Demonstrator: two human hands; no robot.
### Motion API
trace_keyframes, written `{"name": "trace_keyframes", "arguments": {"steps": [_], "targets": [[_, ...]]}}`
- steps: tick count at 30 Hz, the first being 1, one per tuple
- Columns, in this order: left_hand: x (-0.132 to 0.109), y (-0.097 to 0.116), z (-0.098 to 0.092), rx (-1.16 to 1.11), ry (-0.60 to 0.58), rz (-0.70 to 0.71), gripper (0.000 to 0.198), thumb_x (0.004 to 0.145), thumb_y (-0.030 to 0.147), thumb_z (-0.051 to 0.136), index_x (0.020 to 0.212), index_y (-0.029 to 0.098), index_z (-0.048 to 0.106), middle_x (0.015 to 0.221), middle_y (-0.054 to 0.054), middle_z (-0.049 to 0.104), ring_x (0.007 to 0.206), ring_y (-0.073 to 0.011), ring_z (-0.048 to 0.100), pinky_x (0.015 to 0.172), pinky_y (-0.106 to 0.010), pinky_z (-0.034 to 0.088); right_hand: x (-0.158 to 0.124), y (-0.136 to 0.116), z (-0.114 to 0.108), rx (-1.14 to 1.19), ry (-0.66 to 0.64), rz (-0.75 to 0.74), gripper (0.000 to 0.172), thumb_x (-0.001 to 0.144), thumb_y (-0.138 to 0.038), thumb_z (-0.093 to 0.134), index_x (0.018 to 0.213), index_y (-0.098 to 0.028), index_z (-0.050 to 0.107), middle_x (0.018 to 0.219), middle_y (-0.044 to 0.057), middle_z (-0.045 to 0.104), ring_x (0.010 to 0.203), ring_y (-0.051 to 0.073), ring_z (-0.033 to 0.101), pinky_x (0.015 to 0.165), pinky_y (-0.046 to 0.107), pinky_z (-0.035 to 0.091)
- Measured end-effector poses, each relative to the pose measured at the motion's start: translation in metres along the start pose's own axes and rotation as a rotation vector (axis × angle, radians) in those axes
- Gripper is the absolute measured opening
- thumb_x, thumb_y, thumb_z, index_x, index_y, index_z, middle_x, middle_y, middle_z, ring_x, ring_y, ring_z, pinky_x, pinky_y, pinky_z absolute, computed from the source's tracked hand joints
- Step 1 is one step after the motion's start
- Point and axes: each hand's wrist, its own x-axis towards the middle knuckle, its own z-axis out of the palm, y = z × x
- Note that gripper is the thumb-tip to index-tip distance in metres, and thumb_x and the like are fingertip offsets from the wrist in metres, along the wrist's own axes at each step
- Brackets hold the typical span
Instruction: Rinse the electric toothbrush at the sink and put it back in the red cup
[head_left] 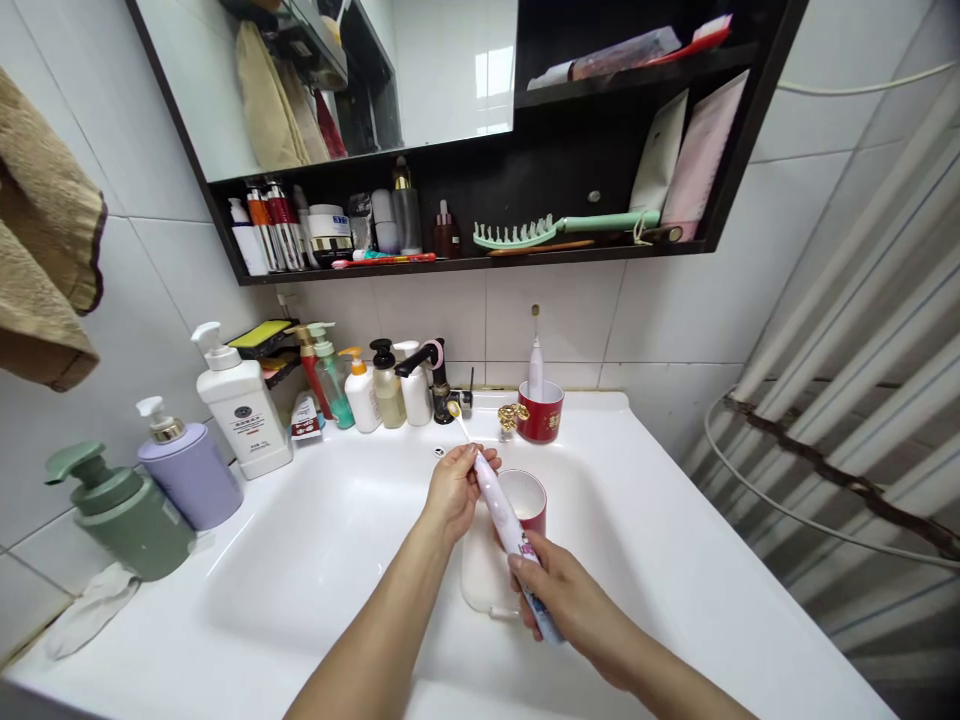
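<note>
toothbrush [504,512] base hidden in closed right hand [562,592] | left hand [451,490] pinches neck | long axis tilted, head toward faucet [436,382]

Bright, even indoor light, soft shadows in the sink [315,560], edges bowed by wide-angle distortion.

No text legible.
- White pump bottle [244,415]: dark round emblem above a line of small print, unreadable.
- White jar [330,228] on the shelf [525,258]: blue lettering, too small to read.
- Red mug [541,418]: gold marking, undecipherable.
- Electric toothbrush [512,532]: coloured print on the handle, blurred.
- Red-and-white tube [305,417]: print illegible.
</note>
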Motion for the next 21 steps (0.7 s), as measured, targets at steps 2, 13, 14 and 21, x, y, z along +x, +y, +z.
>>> {"name": "trace_keyframes", "arguments": {"steps": [2,13,14,21], "targets": [[0.001,-0.002,0.0,-0.012,0.019,-0.012,0.006,0.064,0.017,0.049,0.067,0.013,0.048,0.061,-0.004,0.058,0.056,-0.0106,0.055,0.059,-0.025,0.043,0.0,0.0,-0.001,-0.026,0.004,0.019,0.022,0.07,-0.039,0.038,0.073,-0.017,0.035,0.058,-0.005,0.04,0.039,0.003,0.037,0.037,0.018,0.031],[0.004,-0.003,-0.004,-0.063,0.193,0.031,0.004,0.064,0.012,0.048,0.061,0.013,0.046,0.054,-0.001,0.055,0.05,-0.0087,0.053,0.055,-0.022,0.043,0.004,0.003,0.0,-0.112,-0.021,0.037,0.021,0.073,-0.04,0.03,0.074,-0.019,0.033,0.056,-0.006,0.037,0.038,0.003,0.034,0.034,0.016,0.029],[0.004,-0.003,-0.004,-0.07,0.206,0.034,0.005,0.064,0.011,0.048,0.06,0.013,0.046,0.053,0.0,0.055,0.049,-0.0085,0.053,0.054,-0.022,0.043,0.004,0.002,0.001,-0.062,-0.056,0.067,0.022,0.073,-0.041,0.029,0.074,-0.019,0.032,0.056,-0.006,0.037,0.037,0.002,0.033,0.033,0.016,0.029],[0.008,-0.003,-0.008,-0.05,0.227,0.039,0.006,0.064,0.011,0.048,0.059,0.013,0.046,0.052,0.0,0.054,0.048,-0.008,0.053,0.052,-0.021,0.043,0.004,0.004,0.006,-0.245,0.032,0.041,0.017,0.074,-0.036,0.028,0.069,-0.019,0.031,0.055,-0.006,0.037,0.036,0.003,0.034,0.032,0.016,0.029]]}}
